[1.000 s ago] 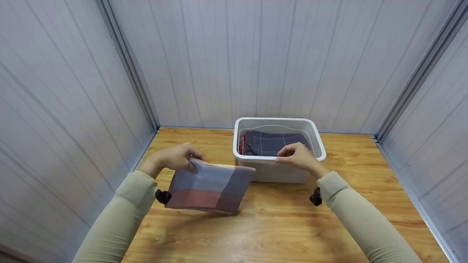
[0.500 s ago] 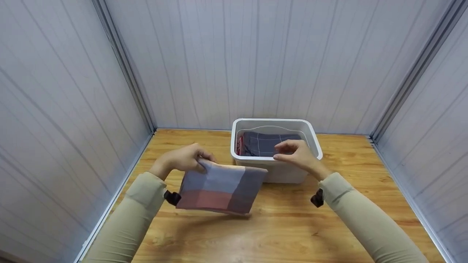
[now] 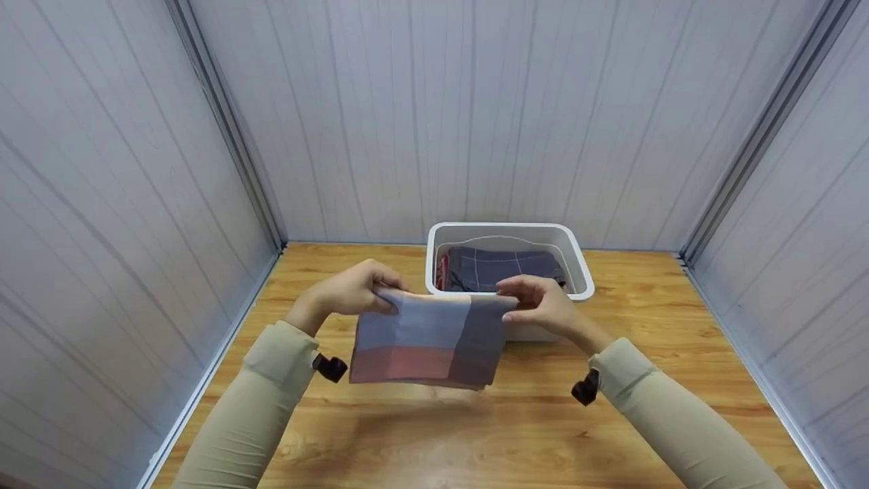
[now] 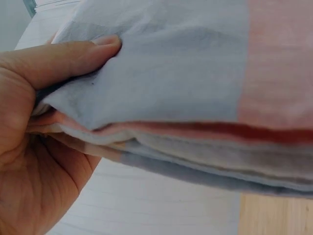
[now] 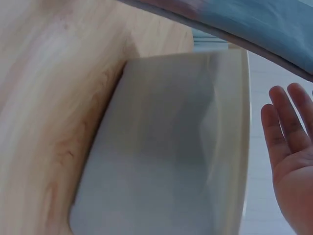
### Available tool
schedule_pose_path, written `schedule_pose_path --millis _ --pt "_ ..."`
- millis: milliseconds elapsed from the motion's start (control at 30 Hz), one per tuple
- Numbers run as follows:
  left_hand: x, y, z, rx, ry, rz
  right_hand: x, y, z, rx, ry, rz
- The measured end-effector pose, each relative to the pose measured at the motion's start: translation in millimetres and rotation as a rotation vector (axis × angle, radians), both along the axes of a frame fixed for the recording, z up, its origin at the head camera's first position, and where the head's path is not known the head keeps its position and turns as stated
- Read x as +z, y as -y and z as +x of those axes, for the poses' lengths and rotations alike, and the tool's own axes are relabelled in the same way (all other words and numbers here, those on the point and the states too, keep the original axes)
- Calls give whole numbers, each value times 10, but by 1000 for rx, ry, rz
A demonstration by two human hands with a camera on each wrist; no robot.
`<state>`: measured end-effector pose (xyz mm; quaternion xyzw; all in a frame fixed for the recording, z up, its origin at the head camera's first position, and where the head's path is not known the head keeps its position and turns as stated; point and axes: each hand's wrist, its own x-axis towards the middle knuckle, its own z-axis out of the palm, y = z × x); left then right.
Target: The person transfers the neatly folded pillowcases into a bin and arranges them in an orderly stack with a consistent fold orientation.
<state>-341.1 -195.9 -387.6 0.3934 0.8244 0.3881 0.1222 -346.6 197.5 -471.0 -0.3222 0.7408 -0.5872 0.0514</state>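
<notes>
My left hand (image 3: 363,288) grips the upper left edge of a folded plaid cloth (image 3: 424,333) in pale blue, dusty pink and grey. The cloth hangs above the floor in front of the white bin. In the left wrist view the thumb (image 4: 98,51) presses on the top layer, and several layers show along the fold. My right hand (image 3: 543,305) is at the cloth's upper right corner, thumb and fingers parted around it. In the right wrist view its fingers (image 5: 288,122) are extended, just short of the cloth edge (image 5: 230,36); the thumb is out of that view.
A white plastic bin (image 3: 434,261) stands near the back wall, behind the cloth. Inside lie a dark checked folded cloth (image 3: 499,268) and something red (image 3: 442,272) at its left side. White panel walls (image 3: 434,122) rise around the wooden floor (image 3: 339,435).
My left hand has carried the folded cloth to the right, in front of the bin. The right hand has come down slightly from the bin's rim to the cloth's right corner.
</notes>
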Motion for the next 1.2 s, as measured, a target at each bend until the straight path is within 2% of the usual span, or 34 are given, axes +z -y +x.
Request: schedule_pose_path --millis 167,300,500,600,767,967,1200 --pt "8 -17 18 34 12 57 -209 21 55 11 118 -77" --pt "4 -46 2 61 19 105 -357 41 81 14 133 -75" --pt "-54 -71 -48 90 13 160 -393 59 118 -78 120 -54" --pt "-116 -74 -76 114 47 194 -356 61 139 -136 136 -60" --pt "-272 -87 -128 198 130 267 -257 40 154 -215 102 -100" --pt "-544 -127 -156 309 192 302 -124 3 141 -278 41 -114" --pt "-859 -169 -140 313 278 365 67 -27 180 -270 17 -94"
